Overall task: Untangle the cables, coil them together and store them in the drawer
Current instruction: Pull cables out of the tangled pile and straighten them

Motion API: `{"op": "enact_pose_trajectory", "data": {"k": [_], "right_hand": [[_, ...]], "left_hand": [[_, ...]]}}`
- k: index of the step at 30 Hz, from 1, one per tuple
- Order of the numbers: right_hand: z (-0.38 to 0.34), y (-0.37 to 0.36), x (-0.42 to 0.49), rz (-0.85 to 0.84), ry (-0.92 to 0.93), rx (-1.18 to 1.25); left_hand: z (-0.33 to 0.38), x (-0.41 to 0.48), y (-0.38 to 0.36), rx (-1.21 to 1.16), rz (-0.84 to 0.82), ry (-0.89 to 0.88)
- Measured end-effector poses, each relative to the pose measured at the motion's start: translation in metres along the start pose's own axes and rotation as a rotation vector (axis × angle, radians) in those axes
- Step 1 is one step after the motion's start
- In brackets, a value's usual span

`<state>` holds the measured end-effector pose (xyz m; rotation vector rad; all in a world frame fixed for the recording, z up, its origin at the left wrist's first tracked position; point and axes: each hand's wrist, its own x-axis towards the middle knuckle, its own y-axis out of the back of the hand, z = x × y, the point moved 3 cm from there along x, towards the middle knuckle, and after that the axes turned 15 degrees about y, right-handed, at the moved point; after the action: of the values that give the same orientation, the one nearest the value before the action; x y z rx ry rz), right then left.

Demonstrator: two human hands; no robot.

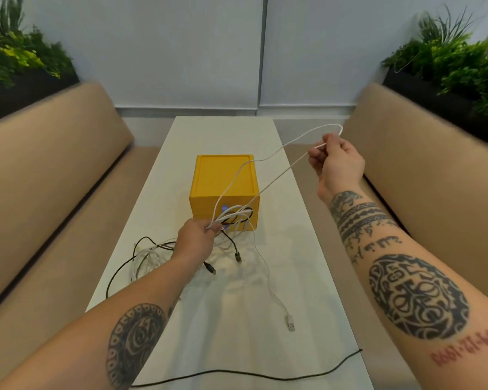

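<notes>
**Item 1.** Red inscription (pixel 466 349), tattooed on the right forearm (pixel 423 249), lower right of the frame, just below a large dark oval tattoo (pixel 418 296). It is one row of digits with separators, upside down to the camera. Turned round it reads "04", then "12", then a group beginning "19" whose end is unclear.

**Item 2.** Row of small dark script-like marks (pixel 378 244), same forearm, above the oval tattoo. Not legible.

**Item 3.** Small blue mark (pixel 224 207) on the front of the yellow drawer box (pixel 223 175), centre of the frame, partly behind cables (pixel 231 216). Too small to read.
</notes>
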<state>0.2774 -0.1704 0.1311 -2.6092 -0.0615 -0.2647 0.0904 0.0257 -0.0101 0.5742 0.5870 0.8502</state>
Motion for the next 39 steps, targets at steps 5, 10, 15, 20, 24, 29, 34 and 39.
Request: {"op": "enact_pose_trajectory", "data": {"k": [5, 10, 15, 20, 24, 29, 34, 39], "right_hand": [[0.032, 0.028, -0.001, 0.025, -0.106, -0.207], [0.085, 0.067, -0.028, -0.119, -0.296, -0.564], [0.11, 0.089, -0.056, -0.438, -0.327, -1.137], [0.086, 0.058, -0.074, -0.485, 0.133, -1.281], [0.079, 0.03, -0.082, -0.674, 0.288, -1.155], [0.084, 0.024, -0.101, -0.953, 0.173, -1.046], [0.099, 0.026, -0.122, -1.082, 0.151, -1.088], [0.108, 0.023, -0.127, -1.017, 0.117, -1.258]], "left_hand": [[0.001, -0.003, -0.001, -0.064, -0.099, 0.002], [0.015, -0.006, 0.005, -0.088, -0.122, -0.055], [0.038, -0.018, 0.015, 0.034, -0.142, -0.139], [0.051, -0.024, 0.02, 0.211, -0.136, -0.138], [0.056, -0.026, 0.018, 0.169, -0.229, -0.108], [0.063, -0.035, 0.018, -0.081, -0.407, 0.049], [0.074, -0.04, 0.022, -0.067, -0.361, -0.025], [0.09, -0.05, 0.036, -0.239, -0.329, -0.078]]}}
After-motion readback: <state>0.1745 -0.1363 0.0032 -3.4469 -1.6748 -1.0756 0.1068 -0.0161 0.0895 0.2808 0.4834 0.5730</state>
